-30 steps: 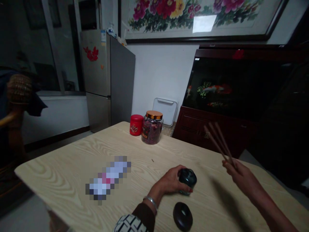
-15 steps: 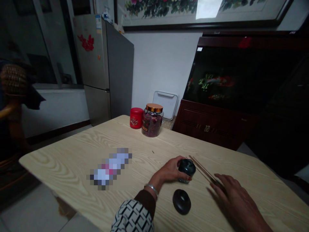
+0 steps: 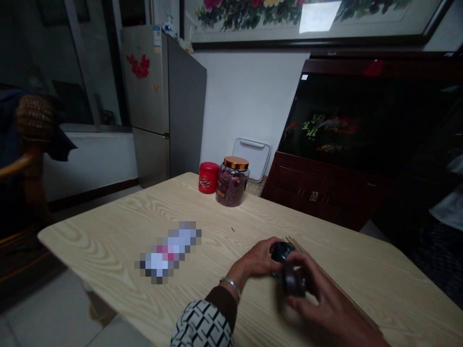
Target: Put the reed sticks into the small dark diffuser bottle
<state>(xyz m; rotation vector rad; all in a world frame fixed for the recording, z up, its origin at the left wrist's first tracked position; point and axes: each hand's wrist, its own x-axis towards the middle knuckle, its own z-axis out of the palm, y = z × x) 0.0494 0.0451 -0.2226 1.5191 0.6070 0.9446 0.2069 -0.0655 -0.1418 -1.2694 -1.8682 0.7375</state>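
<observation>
My left hand (image 3: 259, 258) is wrapped round a small, glossy dark pot (image 3: 282, 251) that stands on the wooden table. Between the thumb and fingers of my right hand (image 3: 321, 294) is a dark, round, lid-like piece (image 3: 293, 281), tilted on its side and blurred by motion. The piece is close in front of the pot and hides part of it; whether the two touch I cannot tell. Thin brown sticks (image 3: 347, 295) lie on the table beyond my right hand, which partly covers them.
On the table (image 3: 119, 217) stand a red canister (image 3: 209, 178) and a copper-lidded jar (image 3: 232, 185) of dried petals. A blurred-out item (image 3: 171, 251) lies at the left, and a tiny stick fragment (image 3: 233, 229) near the middle. A chair (image 3: 32, 159) is at far left.
My right hand has left the sticks, moved left and picked up the dark lid-like piece from the table, bringing it up to the pot. My left hand keeps its hold.
</observation>
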